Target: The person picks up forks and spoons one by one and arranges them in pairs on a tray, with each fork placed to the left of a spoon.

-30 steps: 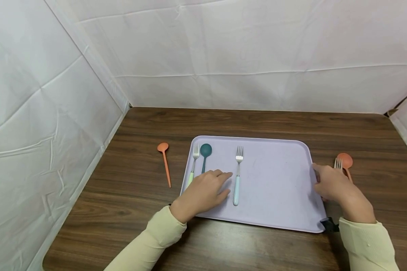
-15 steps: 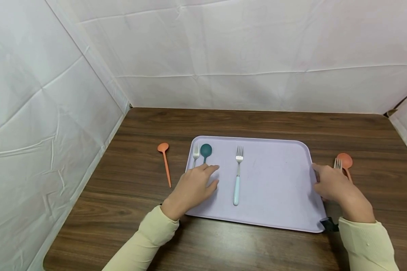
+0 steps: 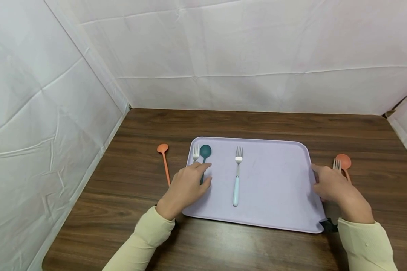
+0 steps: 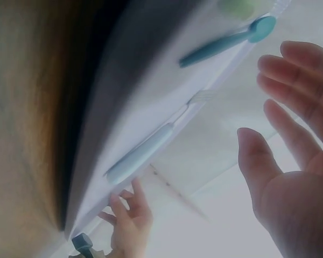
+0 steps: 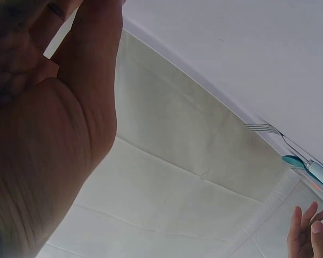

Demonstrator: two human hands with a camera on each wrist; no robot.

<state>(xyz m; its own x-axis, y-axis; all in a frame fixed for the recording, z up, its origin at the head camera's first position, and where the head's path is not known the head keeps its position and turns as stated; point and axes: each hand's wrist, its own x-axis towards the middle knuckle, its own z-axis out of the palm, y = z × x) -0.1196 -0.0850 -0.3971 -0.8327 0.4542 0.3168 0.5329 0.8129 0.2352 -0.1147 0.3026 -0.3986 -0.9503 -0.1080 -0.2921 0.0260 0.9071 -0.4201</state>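
My left hand (image 3: 184, 188) is over the left part of a pale lilac tray (image 3: 274, 188), fingers loosely bent and holding nothing. It partly covers a teal spoon (image 3: 205, 151) and a small fork (image 3: 196, 151), whose handle is hidden. In the left wrist view, a gap shows between that hand (image 4: 301, 123) and the spoon (image 4: 220, 47). Right of it on the tray lies a fork with a light blue handle (image 3: 236, 190). My right hand (image 3: 335, 188) is at the tray's right rim, its fingers loosely bent; whether they touch the rim is hard to tell.
An orange spoon (image 3: 164, 158) lies on the wooden table (image 3: 129, 177) left of the tray. Beyond the right hand lie another orange spoon (image 3: 344, 161) and a fork (image 3: 337, 164), both partly hidden. White cloth walls (image 3: 224, 56) stand behind and at the sides.
My left hand has moved left and slightly away from me, from beside the blue-handled fork to over the teal spoon. The right hand and the cutlery have stayed in place.
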